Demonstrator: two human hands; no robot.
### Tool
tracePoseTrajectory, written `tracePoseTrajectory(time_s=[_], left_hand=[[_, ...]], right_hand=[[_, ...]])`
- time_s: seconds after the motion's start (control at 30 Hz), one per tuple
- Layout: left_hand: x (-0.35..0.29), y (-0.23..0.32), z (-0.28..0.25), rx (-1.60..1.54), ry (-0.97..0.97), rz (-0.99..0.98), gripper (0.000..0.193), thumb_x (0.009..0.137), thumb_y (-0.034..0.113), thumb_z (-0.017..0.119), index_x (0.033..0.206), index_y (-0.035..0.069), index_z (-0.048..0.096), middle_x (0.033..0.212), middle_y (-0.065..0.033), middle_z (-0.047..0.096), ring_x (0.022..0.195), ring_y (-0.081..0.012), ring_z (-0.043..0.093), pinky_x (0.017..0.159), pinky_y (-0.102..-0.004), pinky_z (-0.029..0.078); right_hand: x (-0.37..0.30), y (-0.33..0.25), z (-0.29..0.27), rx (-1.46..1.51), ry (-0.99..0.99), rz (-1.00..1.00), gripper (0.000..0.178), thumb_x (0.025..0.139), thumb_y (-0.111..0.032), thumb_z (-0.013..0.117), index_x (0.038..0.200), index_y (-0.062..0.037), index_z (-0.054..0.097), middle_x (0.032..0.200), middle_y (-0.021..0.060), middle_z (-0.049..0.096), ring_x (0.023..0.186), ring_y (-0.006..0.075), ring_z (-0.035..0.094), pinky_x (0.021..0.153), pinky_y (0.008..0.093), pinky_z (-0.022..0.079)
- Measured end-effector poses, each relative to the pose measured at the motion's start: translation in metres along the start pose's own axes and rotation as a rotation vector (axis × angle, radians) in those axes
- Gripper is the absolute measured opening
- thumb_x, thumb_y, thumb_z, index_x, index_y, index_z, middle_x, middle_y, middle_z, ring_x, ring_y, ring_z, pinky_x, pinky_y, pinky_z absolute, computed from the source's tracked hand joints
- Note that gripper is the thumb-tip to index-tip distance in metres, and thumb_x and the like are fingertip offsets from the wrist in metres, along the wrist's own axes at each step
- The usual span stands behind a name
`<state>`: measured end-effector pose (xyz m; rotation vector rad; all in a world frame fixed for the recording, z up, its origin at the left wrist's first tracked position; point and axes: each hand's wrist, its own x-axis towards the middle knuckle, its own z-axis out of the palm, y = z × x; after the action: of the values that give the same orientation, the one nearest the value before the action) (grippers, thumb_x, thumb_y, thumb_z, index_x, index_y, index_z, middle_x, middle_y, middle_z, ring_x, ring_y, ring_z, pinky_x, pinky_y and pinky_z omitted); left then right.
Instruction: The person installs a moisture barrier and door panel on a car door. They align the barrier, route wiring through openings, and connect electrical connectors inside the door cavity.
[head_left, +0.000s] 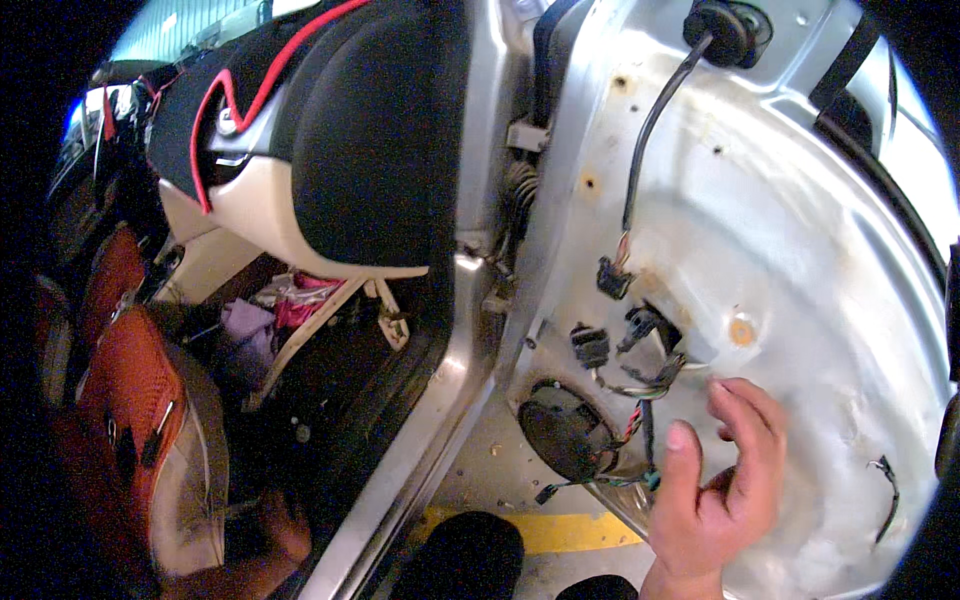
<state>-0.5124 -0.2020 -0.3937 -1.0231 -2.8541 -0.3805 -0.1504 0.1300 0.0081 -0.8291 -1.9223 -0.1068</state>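
Observation:
My right hand [722,492] is beside the bare inner metal of a car door [820,400]. Its thumb and curved fingers stand apart, with nothing between them. Just left of its fingertips, a wiring harness [650,385] comes out of a hole in the door, ending in a black connector [590,345]. Above it hangs another black connector [613,280] on a dark cable [640,150]. A small dark plug [546,494] dangles lower down, near the round black speaker [565,430]. My left hand [285,530] is low beside the seat, dim and blurred, its fingers unclear.
The metal door sill [400,490] runs between the cabin and the door. A red seat [135,370] is at left, below a black and beige dashboard [370,150] with a red cord [290,50]. Crumpled cloth [250,335] lies in the footwell. A yellow line [575,532] crosses the floor.

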Motion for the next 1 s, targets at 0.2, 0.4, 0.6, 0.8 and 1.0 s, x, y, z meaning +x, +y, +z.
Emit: tracePoseTrajectory(time_s=[0.2, 0.4, 0.6, 0.8, 1.0], left_hand=[[-0.028, -0.038, 0.072, -0.135, 0.078, -0.086, 0.048, 0.094, 0.018, 0.065, 0.135, -0.006, 0.058, 0.135, -0.0313, 0.058, 0.127, -0.0513, 0.052, 0.114, -0.06, 0.037], [0.053, 0.205, -0.068, -0.958, 0.049, 0.636, 0.03, 0.092, 0.014, 0.07, 0.117, -0.001, 0.063, 0.11, -0.023, 0.065, 0.101, -0.0399, 0.063, 0.092, -0.052, 0.05], [0.188, 0.395, -0.213, -1.481, 0.03, 0.799, 0.025, 0.098, 0.004, 0.063, 0.121, -0.003, 0.058, 0.116, -0.0153, 0.067, 0.108, -0.023, 0.064, 0.099, -0.0356, 0.05], [0.221, 0.46, -0.264, -1.44, -0.203, 1.033, 0.036, 0.096, 0.001, 0.067, 0.131, -0.003, 0.06, 0.12, -0.0111, 0.071, 0.112, -0.019, 0.067, 0.101, -0.0348, 0.052], [0.207, 0.484, -0.245, -1.678, -0.071, 1.007, 0.041, 0.089, 0.002, 0.071, 0.129, -0.001, 0.063, 0.112, -0.0136, 0.071, 0.102, -0.0251, 0.069, 0.092, -0.035, 0.054]], right_hand=[[0.031, -0.015, 0.021, -0.186, -0.185, 0.065, 0.064, 0.08, -0.023, 0.087, 0.135, -0.0002, 0.064, 0.123, 0.0191, 0.067, 0.11, 0.0385, 0.066, 0.094, 0.0446, 0.055], [0.046, -0.017, 0.027, -0.331, -0.251, 0.071, 0.052, 0.082, -0.024, 0.084, 0.128, -0.0053, 0.068, 0.124, 0.0135, 0.065, 0.102, 0.0348, 0.064, 0.085, 0.0458, 0.051], [0.032, -0.012, 0.021, -0.208, -0.236, -0.013, 0.025, 0.079, -0.009, 0.081, 0.1, -0.011, 0.068, 0.12, 0.0086, 0.069, 0.099, 0.0306, 0.063, 0.084, 0.0444, 0.048], [0.045, -0.007, 0.001, -0.063, -0.285, 0.044, 0.027, 0.083, -0.007, 0.076, 0.108, -0.0048, 0.067, 0.116, 0.0151, 0.073, 0.105, 0.0348, 0.067, 0.096, 0.0475, 0.049], [0.055, 0.002, 0.007, -0.37, -0.344, 0.051, 0.052, 0.088, -0.021, 0.074, 0.134, 0.0024, 0.061, 0.134, 0.0244, 0.064, 0.121, 0.0428, 0.06, 0.107, 0.0509, 0.043]])
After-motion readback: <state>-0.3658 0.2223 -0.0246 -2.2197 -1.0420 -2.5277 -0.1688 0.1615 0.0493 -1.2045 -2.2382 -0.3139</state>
